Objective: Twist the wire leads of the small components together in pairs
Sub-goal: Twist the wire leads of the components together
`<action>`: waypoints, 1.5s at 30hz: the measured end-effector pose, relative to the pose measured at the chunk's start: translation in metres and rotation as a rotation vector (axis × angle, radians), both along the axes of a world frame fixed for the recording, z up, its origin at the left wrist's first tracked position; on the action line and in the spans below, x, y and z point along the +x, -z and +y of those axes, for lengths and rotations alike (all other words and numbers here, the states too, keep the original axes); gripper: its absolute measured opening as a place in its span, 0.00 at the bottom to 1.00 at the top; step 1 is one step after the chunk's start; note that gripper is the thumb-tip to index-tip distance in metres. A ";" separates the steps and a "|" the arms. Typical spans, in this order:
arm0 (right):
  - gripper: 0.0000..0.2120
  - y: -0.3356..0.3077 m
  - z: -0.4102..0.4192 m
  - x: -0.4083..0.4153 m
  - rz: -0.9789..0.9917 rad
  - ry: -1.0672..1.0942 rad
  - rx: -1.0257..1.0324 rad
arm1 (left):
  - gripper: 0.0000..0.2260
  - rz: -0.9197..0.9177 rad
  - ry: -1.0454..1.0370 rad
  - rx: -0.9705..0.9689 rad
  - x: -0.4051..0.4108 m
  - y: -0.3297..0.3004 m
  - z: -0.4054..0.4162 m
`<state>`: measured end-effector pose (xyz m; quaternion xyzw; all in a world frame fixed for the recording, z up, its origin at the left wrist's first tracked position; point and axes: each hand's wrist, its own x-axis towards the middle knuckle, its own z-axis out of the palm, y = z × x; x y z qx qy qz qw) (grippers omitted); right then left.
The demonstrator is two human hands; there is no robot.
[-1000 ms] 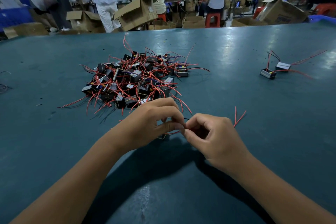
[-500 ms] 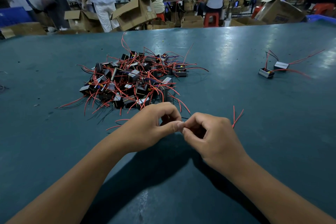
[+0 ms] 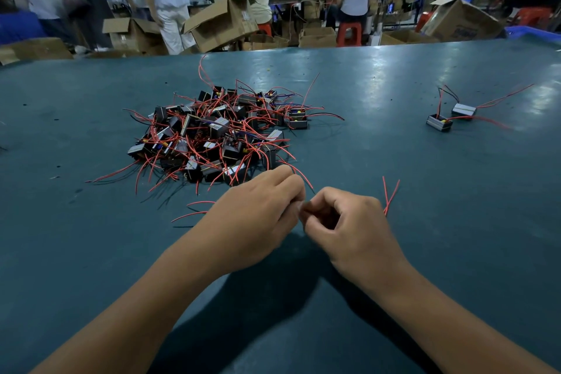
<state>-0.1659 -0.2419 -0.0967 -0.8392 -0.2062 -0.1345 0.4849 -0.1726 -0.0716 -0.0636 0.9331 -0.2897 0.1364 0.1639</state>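
Note:
My left hand (image 3: 258,215) and my right hand (image 3: 349,231) meet fingertip to fingertip just in front of a heap of small black components (image 3: 218,136) with red leads. Both hands have curled fingers pinching thin wire leads between them; the components they belong to are hidden under the hands. Red lead ends (image 3: 390,196) stick up past my right hand, and other red leads (image 3: 194,209) trail out left of my left hand. Two components (image 3: 450,117) with long red leads lie apart at the far right.
The dark teal table (image 3: 394,252) stretches wide around the hands. Beyond its far edge stand cardboard boxes (image 3: 221,23), red stools and several people at other benches.
The hands have stayed pressed together, shifting slightly; my left fingers have turned over the wires and my right thumb and fingers have re-pinched. The head view has drifted a little.

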 end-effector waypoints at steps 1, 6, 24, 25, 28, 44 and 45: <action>0.11 0.000 0.000 0.000 -0.005 0.003 -0.002 | 0.05 0.003 -0.015 0.010 -0.002 -0.001 -0.001; 0.06 0.001 0.001 0.000 -0.066 0.005 -0.037 | 0.07 0.217 -0.116 -0.232 0.002 0.004 -0.005; 0.06 0.004 -0.005 0.010 0.107 -0.012 0.114 | 0.06 0.461 -0.020 -0.580 0.017 0.015 0.010; 0.07 0.003 -0.005 0.010 0.134 -0.030 0.142 | 0.06 0.462 -0.020 -0.580 0.017 0.016 0.011; 0.14 -0.001 -0.002 0.009 0.231 -0.045 0.241 | 0.05 0.448 -0.003 -0.564 0.016 0.017 0.009; 0.16 -0.007 -0.007 0.008 0.344 -0.016 0.060 | 0.05 0.565 0.098 -0.493 0.012 0.018 0.012; 0.16 -0.008 -0.007 0.008 0.366 -0.024 0.062 | 0.06 0.572 0.103 -0.494 0.012 0.018 0.012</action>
